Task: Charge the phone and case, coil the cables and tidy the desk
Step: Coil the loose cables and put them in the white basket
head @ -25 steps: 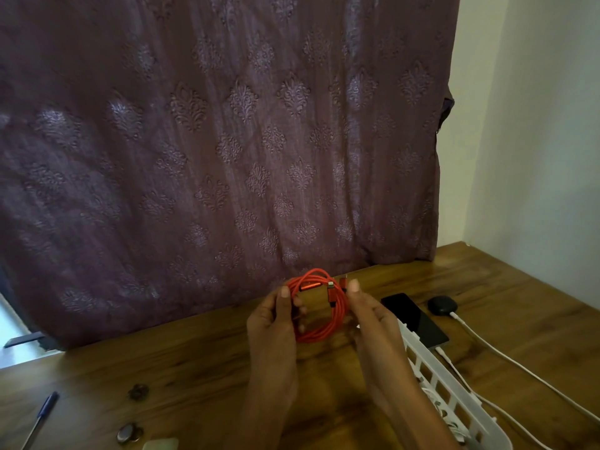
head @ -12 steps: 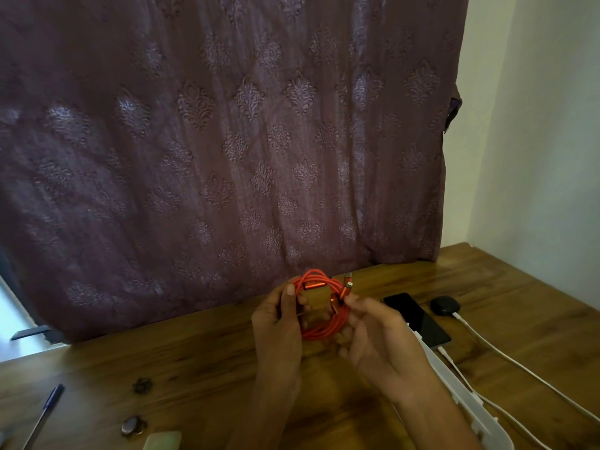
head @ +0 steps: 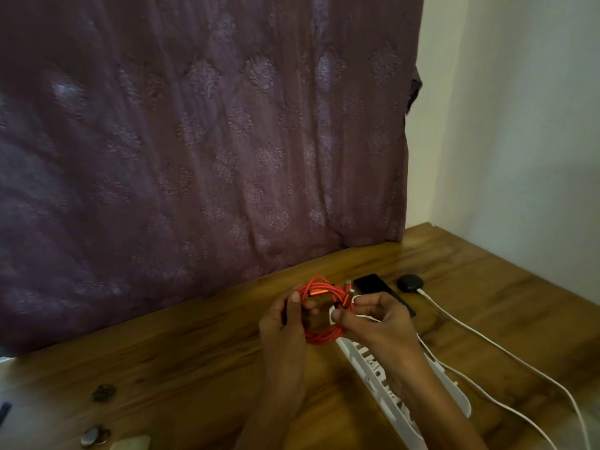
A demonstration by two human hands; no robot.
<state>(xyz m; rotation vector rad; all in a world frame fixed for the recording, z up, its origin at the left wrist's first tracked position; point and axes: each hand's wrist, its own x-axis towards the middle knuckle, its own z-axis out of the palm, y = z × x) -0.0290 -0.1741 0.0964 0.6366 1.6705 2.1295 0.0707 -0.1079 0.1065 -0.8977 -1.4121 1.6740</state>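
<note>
A coiled red cable [head: 319, 336] is held above the wooden desk [head: 194, 345]. My left hand [head: 284, 323] grips its left side with the thumb on the loop. My right hand [head: 376, 318] pinches the coil's right side, where the metal plug ends stick up. Behind my right hand lies a black phone [head: 370, 283] flat on the desk. To its right sits a small black earbud case [head: 410, 282] with a white cable [head: 487, 339] plugged into it. A second white cable [head: 506, 405] runs along the desk toward the phone; its plug end is hidden.
A white slotted basket [head: 383, 381] stands under my right forearm, with items inside. At the front left lie a small dark object [head: 103, 393], a round metal piece [head: 94, 436], a pale object [head: 133, 443] and a pen tip [head: 5, 412]. A purple curtain [head: 201, 141] hangs behind the desk.
My hands and the red coil have shifted right, over the basket's end. My right hand moved from cupping the coil's underside to pinching its right side.
</note>
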